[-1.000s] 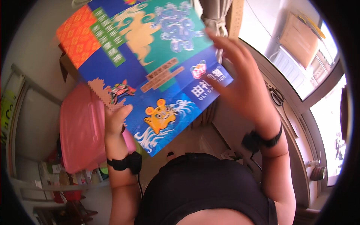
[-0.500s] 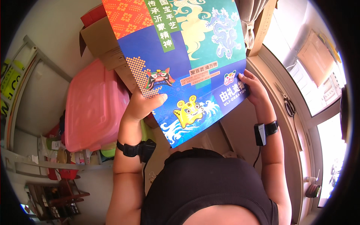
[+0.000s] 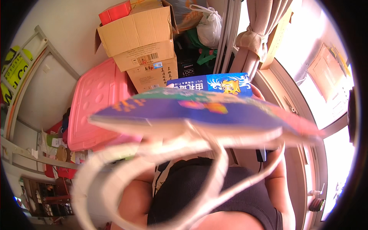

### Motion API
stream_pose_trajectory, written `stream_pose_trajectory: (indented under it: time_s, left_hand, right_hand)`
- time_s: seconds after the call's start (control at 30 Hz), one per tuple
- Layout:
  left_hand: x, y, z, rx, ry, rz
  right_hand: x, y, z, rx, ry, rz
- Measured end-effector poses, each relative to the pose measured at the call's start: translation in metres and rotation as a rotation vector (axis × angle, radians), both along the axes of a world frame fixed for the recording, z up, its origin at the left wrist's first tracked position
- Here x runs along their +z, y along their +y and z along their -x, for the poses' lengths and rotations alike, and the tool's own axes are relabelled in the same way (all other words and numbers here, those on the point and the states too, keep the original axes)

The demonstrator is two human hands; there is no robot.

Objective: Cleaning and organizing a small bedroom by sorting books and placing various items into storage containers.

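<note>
A colourful paper gift bag (image 3: 230, 85) in blue, green and red is tipped crosswise before my chest, blurred by motion. Its open edge faces me, and pale cord-like handles (image 3: 218, 153) swing loose below it, in front of my body. My right hand (image 3: 257, 92) shows only in part, closed on the bag's far right corner. The bag and its handles cover my left hand, so its fingers cannot be made out. Part of my left arm (image 3: 132, 195) shows under the handles.
At the left a pink lidded storage bin (image 3: 94, 107) stands beside stacked cardboard boxes (image 3: 140, 32) with a red box (image 3: 115, 13) on top. Behind are a white plastic bag (image 3: 210, 30) and a tied curtain (image 3: 253, 38). A window ledge (image 3: 283, 90) runs along the right.
The bag has turned over from a broad printed face to nearly edge-on, and it sits lower. Its handles have come into view, while my left hand has gone behind it.
</note>
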State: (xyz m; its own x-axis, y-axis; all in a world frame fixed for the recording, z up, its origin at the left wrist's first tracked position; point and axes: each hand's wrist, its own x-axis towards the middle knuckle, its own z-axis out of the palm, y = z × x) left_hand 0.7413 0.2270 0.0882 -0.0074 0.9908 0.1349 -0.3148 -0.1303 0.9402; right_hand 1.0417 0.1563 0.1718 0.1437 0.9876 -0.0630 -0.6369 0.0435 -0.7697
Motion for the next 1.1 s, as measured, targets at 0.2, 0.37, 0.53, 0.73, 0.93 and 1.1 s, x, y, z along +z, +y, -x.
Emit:
stream_pose_trajectory:
  time_s: [0.2,0.37,0.53,0.73,0.93,1.1]
  left_hand:
    - [-0.011,-0.018,0.013,-0.184,-0.086,-0.162]
    - [-0.013,-0.015,0.025,-0.081,-0.06,-0.285]
    - [-0.038,0.023,0.035,0.044,-0.12,-0.242]
    - [-0.043,0.028,0.029,0.461,0.467,-0.303]
    - [-0.033,0.023,0.015,0.565,0.782,-0.231]
    - [-0.037,0.019,0.002,0.504,0.839,-0.366]
  right_hand:
    - [-0.124,0.067,-0.044,0.064,-0.309,-0.135]
    - [-0.124,0.058,-0.033,0.076,-0.609,-0.107]
    - [-0.077,0.015,-0.092,-0.092,-0.553,-0.177]
    - [0.02,-0.085,-0.064,-0.014,-0.753,-0.736]
    - [0.04,-0.073,-0.021,-0.245,-1.396,-0.543]
    - [0.03,-0.057,-0.055,-0.303,-0.944,-0.434]
